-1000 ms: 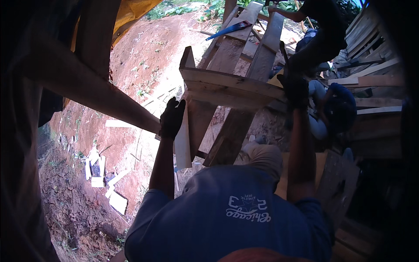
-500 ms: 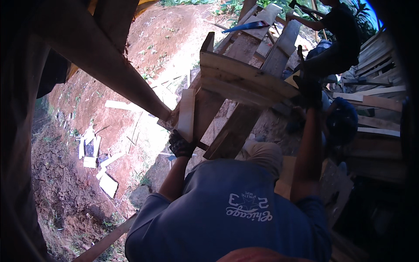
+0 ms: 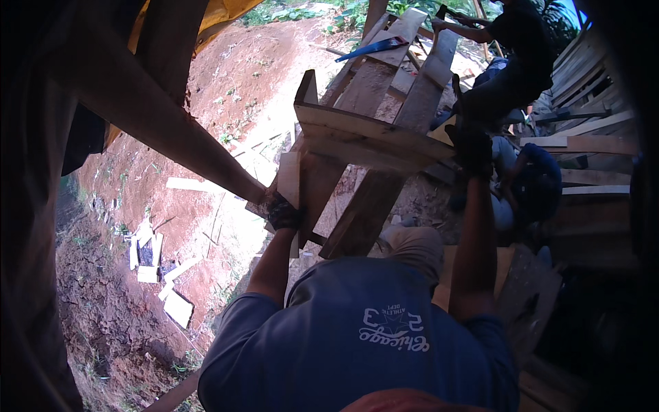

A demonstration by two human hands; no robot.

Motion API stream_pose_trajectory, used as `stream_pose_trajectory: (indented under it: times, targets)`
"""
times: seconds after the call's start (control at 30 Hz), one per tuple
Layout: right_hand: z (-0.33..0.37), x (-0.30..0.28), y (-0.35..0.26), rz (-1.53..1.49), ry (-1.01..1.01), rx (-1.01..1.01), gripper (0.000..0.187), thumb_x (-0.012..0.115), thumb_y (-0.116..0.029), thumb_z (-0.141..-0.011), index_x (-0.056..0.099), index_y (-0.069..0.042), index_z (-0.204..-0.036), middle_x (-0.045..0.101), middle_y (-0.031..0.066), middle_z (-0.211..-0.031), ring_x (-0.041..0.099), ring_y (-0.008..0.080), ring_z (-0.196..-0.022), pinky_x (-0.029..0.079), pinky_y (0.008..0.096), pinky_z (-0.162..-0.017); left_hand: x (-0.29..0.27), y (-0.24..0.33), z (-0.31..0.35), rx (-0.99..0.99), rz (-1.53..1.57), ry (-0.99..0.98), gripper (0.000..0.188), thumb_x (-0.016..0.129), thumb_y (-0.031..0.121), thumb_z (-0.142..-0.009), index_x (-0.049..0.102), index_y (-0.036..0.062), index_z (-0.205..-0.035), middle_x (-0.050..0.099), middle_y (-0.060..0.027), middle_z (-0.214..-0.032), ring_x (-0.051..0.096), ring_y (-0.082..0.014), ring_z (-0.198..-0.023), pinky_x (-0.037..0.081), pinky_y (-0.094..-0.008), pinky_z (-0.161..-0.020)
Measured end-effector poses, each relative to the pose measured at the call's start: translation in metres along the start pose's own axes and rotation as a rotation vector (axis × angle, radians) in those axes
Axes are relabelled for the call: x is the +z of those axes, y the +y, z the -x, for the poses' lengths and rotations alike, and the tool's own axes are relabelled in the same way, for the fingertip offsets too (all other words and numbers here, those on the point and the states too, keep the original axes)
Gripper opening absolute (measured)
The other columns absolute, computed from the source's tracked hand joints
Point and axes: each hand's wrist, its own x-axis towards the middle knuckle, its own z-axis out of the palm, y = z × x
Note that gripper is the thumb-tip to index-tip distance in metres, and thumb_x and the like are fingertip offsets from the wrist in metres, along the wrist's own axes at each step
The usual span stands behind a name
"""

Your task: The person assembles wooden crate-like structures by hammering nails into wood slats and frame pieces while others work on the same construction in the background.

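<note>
My left hand [image 3: 283, 210], in a dark glove, is closed around a short pale wood strip [image 3: 289, 180] beside a wide brown board [image 3: 319, 185]. The strip's lower end shows below my fingers. My right hand [image 3: 472, 150], also gloved, is closed at the right end of a pale plank [image 3: 374, 130] set on edge across the boards. A dark stick-like piece [image 3: 457, 90] rises just beyond this hand; whether I hold it is unclear in the shadow. Nearer me lies a dark timber [image 3: 364, 213].
A blue handsaw [image 3: 372, 48] rests on the far boards. At the upper right a person [image 3: 515, 62] holds a hammer; another crouches [image 3: 535, 180] at right. A thick slanting beam [image 3: 171, 137] crosses the left. Scrap wood [image 3: 180, 309] lies on the earth; planks [image 3: 597, 144] stack at right.
My left hand has moved up along the wood strip, whose lower end now shows below it. The view has shifted slightly. My right hand stays at the plank's end.
</note>
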Motion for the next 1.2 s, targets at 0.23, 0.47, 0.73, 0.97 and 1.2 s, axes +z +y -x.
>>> stream_pose_trajectory:
  times: [0.23,0.47,0.73,0.97,1.2]
  targets:
    - [0.003,-0.028,-0.029,-0.102,-0.103,0.192,0.053,0.069,-0.058,-0.097,0.072,-0.005,-0.093,0.072,0.0202,-0.088,0.072,0.0394,-0.084,0.055,0.051,-0.069,-0.07,-0.024,0.02,0.087,0.137,-0.077,0.114,0.091,0.054,-0.071,0.04,-0.0028,-0.155,0.062,-0.0283,-0.14,0.06,-0.0447,-0.131,0.051,-0.051,-0.11]
    - [0.02,-0.033,-0.026,-0.185,-0.035,0.022,0.039,0.065,-0.044,-0.104,0.073,-0.006,-0.099,0.071,0.0177,-0.092,0.071,0.0364,-0.086,0.054,0.0494,-0.07,-0.141,-0.034,0.095,0.314,0.341,0.15,0.104,0.096,0.033,-0.072,0.043,-0.0013,-0.155,0.06,-0.0231,-0.143,0.061,-0.0387,-0.133,0.051,-0.0489,-0.11]
    - [0.034,-0.036,-0.03,-0.014,-0.043,-0.058,0.031,0.064,-0.043,-0.104,0.073,-0.014,-0.108,0.066,0.0142,-0.089,0.068,0.0335,-0.08,0.053,0.0469,-0.066,-0.207,-0.03,0.129,0.506,0.43,0.105,0.101,0.092,0.029,-0.075,0.041,0.0008,-0.157,0.056,-0.0225,-0.148,0.058,-0.0367,-0.135,0.049,-0.0463,-0.112]
    - [0.06,-0.046,-0.049,-0.005,0.034,0.1,0.032,0.07,-0.042,-0.101,0.071,-0.012,-0.113,0.067,0.0149,-0.1,0.068,0.0344,-0.082,0.053,0.0478,-0.068,-0.22,-0.015,0.132,0.488,1.556,-0.433,0.077,0.074,0.027,-0.093,0.043,-0.0033,-0.156,0.059,-0.0223,-0.147,0.066,-0.0323,-0.125,0.052,-0.0468,-0.108]
    - [0.081,-0.068,-0.078,-0.079,0.053,0.212,0.035,0.073,-0.039,-0.1,0.072,-0.009,-0.117,0.069,0.0156,-0.101,0.068,0.0355,-0.086,0.055,0.048,-0.073,-0.25,0.033,0.13,0.612,1.786,-0.477,0.094,0.067,0.045,-0.091,0.029,-0.0033,-0.163,0.051,-0.0295,-0.153,0.053,-0.045,-0.141,0.043,-0.0614,-0.118]
